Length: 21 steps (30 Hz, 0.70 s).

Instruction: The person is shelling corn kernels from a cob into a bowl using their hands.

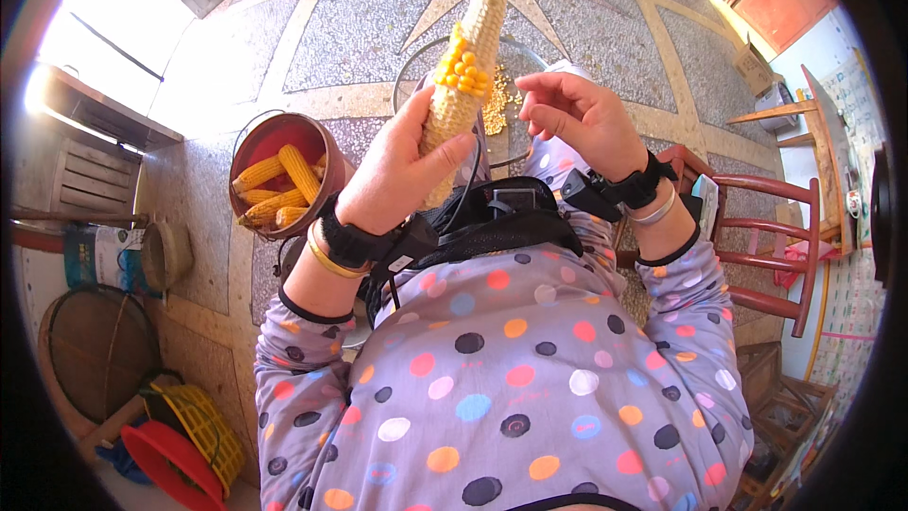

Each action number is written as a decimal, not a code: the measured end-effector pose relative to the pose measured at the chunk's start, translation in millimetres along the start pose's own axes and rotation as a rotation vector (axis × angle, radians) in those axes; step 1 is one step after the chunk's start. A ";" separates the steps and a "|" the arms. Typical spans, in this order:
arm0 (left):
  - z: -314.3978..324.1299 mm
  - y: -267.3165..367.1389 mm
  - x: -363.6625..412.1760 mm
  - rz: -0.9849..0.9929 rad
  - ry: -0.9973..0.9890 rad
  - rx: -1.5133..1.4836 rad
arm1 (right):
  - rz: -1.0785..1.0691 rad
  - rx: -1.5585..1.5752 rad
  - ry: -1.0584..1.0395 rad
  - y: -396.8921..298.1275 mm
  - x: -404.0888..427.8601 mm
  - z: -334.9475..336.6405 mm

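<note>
My left hand (404, 163) grips the lower part of a corn cob (482, 21), which points up and slightly right. Most of the cob's visible surface is bare; a patch of yellow kernels (461, 71) clings around its middle. To the right of that patch, my right hand (578, 117) hovers apart from the cob, fingers bent and holding nothing. Behind and below the cob, loose kernels (499, 103) lie in a round, clear-rimmed vessel (408, 64) between my legs. Part of that vessel is hidden by my hands and the cob.
At my left stands a reddish bucket (333, 163) with several whole corn cobs (284, 181) inside. A red wooden chair (766, 227) is close on my right. Farther left are a round sieve (103, 355), a yellow basket (206, 433) and a red basin (170, 468).
</note>
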<state>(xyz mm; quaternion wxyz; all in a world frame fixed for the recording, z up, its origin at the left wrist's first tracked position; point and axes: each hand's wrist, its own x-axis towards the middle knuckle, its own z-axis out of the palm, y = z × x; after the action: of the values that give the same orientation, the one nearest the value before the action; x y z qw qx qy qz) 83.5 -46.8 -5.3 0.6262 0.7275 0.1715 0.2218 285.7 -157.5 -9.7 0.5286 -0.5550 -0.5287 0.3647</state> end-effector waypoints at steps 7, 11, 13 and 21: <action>7.4 -0.4 -3.4 0.066 0.001 0.132 | -0.017 0.273 -0.099 -8.3 1.3 8.6; 9.4 2.1 -3.2 0.044 -0.023 0.183 | 0.004 0.314 -0.096 -11.4 0.9 10.2; 9.9 3.7 -4.5 0.061 -0.019 0.188 | 0.007 0.332 -0.097 -12.0 2.6 12.4; 9.5 8.0 -5.7 0.036 -0.039 0.159 | 0.055 0.363 -0.069 -16.1 3.3 16.8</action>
<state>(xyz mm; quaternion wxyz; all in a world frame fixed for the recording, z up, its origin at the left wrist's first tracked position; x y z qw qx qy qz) 83.6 -59.0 0.8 0.5655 0.7822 0.1633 0.2042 266.8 -152.7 3.6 0.5913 -0.4519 -0.4568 0.4874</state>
